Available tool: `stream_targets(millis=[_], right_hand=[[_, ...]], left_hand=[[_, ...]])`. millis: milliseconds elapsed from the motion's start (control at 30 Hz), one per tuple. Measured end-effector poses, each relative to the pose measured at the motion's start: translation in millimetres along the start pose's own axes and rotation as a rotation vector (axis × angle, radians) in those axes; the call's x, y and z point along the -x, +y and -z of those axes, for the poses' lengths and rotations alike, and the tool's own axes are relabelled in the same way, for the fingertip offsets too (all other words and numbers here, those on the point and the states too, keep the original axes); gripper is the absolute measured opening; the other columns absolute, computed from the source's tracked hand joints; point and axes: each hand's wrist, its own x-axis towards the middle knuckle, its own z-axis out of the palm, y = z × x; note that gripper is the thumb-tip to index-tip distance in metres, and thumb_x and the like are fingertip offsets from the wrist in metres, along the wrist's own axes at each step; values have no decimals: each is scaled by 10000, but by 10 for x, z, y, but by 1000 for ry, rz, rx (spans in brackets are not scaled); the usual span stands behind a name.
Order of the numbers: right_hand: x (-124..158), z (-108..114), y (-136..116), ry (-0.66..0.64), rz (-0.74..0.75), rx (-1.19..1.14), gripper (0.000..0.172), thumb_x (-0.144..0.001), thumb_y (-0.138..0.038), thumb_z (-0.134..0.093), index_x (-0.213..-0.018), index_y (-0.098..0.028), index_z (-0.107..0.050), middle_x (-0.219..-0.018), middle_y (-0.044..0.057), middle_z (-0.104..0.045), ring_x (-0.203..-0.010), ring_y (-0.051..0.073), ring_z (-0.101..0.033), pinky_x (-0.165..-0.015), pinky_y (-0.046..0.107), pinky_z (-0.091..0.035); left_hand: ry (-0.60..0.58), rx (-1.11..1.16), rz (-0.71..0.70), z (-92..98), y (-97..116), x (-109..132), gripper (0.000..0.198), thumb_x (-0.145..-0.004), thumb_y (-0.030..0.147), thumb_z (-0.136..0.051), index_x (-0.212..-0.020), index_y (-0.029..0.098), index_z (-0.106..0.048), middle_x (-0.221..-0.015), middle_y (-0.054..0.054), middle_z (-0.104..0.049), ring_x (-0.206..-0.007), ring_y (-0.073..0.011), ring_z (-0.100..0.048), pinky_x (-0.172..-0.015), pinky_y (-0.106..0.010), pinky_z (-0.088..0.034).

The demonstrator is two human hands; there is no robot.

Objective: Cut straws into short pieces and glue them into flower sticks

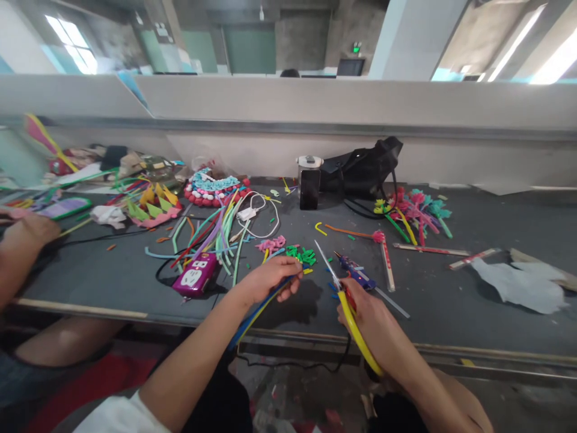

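My left hand (277,275) pinches a small bundle of blue and yellow pipe cleaners (256,311), whose long ends hang down past the table edge. In my right hand (367,304) is a pair of scissors (356,328) with yellow handles, its blades pointing up and left toward my left hand. Just beyond my left hand lies a heap of short green pipe cleaner pieces (306,255), with pink pieces (271,243) beside it. A blue glue gun (356,272) rests on the table next to my right hand.
Long pipe cleaners (225,234), a purple box (196,274) and a white cable (273,222) lie to the left. A phone (309,189) leans upright near a black bag (365,168). Colourful pipe cleaner flowers (417,213) sit right. Another person's hand (33,231) is at far left.
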Motion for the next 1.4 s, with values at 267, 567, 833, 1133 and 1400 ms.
stream_targets(millis=[267, 567, 833, 1133, 1400], right_hand=[[130, 54, 400, 215, -94, 87, 382, -868, -244, -380, -1231, -166, -472, -804, 73, -685, -701, 226, -660, -632, 292, -453], [-206, -63, -5, -45, -56, 128, 406, -805, -77, -437, -1191, -181, -504, -852, 75, -695, -764, 210, -670, -624, 246, -383], [-262, -54, -120, 66, -24, 148, 486, -772, -38, -441, -1238, -175, -461, -938, 87, -692, -837, 212, -669, -660, 242, -402], [-89, -87, 328, 163, -203, 348, 323, -867, -177, -477, -1186, -202, -519, -934, 83, -712, -784, 207, -679, -598, 252, -364], [0, 68, 529, 183, -286, 322, 316, -862, -199, -500, -1173, -226, -550, -885, 61, -715, -705, 206, -664, -552, 254, -337]], left_hand=[[-118, 24, 120, -268, -183, -10, 346, -765, 475, -648, -778, 165, -493, -783, -80, -697, -594, -190, -685, -459, -260, -514], [267, -97, 20, 181, -53, -275, 280, -758, 380, -655, -700, 145, -514, -685, -86, -684, -561, -184, -681, -450, -225, -501], [394, -102, -127, 142, 29, -214, 250, -833, 407, -597, -801, 172, -516, -559, 8, -605, -379, -86, -535, -359, -142, -342], [205, 10, -128, -137, -6, 21, 270, -862, 435, -555, -821, 169, -534, -462, 89, -395, -320, -17, -219, -347, -162, -121], [56, 181, -33, -289, -93, 90, 277, -874, 433, -560, -831, 160, -540, -524, 88, -378, -344, -4, -194, -371, -176, -109]])
